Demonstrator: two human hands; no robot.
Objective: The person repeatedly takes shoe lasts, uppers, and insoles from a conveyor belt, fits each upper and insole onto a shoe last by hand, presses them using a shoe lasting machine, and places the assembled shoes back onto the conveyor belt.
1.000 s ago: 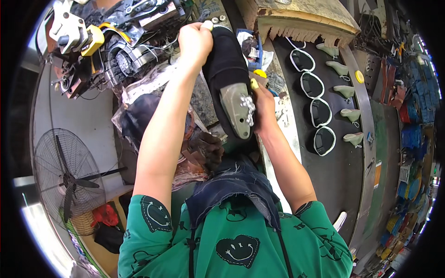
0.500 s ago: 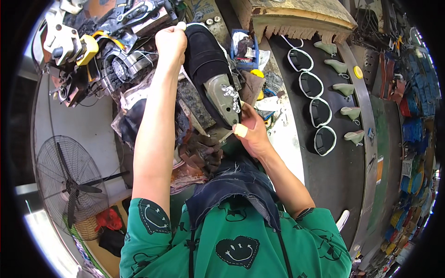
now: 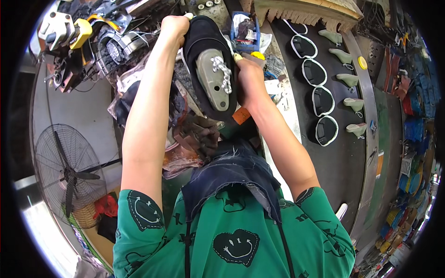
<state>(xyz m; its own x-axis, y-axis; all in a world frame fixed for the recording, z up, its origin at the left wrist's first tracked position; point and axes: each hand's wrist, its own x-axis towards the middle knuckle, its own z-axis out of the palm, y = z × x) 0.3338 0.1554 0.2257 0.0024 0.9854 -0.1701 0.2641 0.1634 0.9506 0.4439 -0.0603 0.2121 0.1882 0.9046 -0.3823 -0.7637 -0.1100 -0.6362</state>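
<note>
A black shoe upper is stretched over a grey-green shoe last, with a white-and-grey cord looped on the last's top. It is held out in front of me above the cluttered bench. My left hand is closed on the far left edge of the shoe, a pale finger cover on its thumb. Along the shoe's right side, my right hand grips the edge with curled fingers, partly hidden from view. An orange piece shows just below the right hand.
At right, a dark conveyor carries white-rimmed black shoe parts and several grey-green lasts. A blue bin stands beyond my right hand. Machinery fills the upper left, above a caged fan.
My right hand has moved from the shoe's near end up along its right side. The shoe has turned more upright, and the orange piece has come into view. My left hand keeps its hold.
</note>
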